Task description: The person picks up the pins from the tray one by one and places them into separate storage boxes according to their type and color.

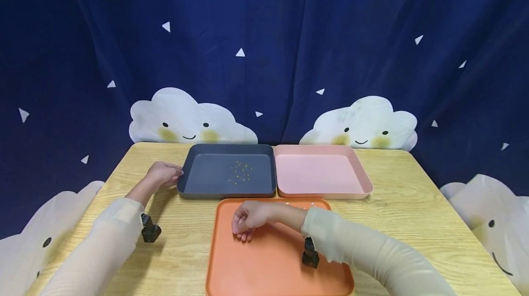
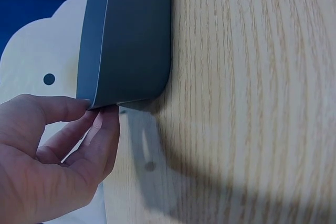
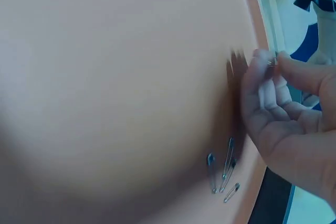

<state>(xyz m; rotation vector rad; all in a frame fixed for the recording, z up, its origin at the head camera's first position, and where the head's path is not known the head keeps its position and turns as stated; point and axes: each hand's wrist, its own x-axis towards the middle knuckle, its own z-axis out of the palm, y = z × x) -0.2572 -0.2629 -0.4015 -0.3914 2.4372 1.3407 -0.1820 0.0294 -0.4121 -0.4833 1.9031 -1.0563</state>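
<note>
My left hand (image 1: pixel 164 174) pinches the left wall of the dark grey tray (image 1: pixel 225 190). The left wrist view shows the thumb at the tray's rim and the fingers against the outer side. Over the orange tray (image 1: pixel 256 268), my right hand (image 1: pixel 251 217) holds a small metal safety pin (image 3: pixel 271 63) between thumb and forefinger, mostly covered by the fingertips. Several silver safety pins (image 3: pixel 212 174) lie on the orange tray, near its far edge and partly behind the right forearm. Inside the grey tray, several tiny gold-coloured pins (image 1: pixel 243 176) lie scattered right of its middle.
A pink tray (image 1: pixel 322 172) stands against the grey tray's right side. All three trays are on a wooden table (image 1: pixel 405 222). Behind the table hangs a dark blue curtain (image 1: pixel 264 25) with clouds. Each wrist carries a black camera mount (image 1: pixel 149 229).
</note>
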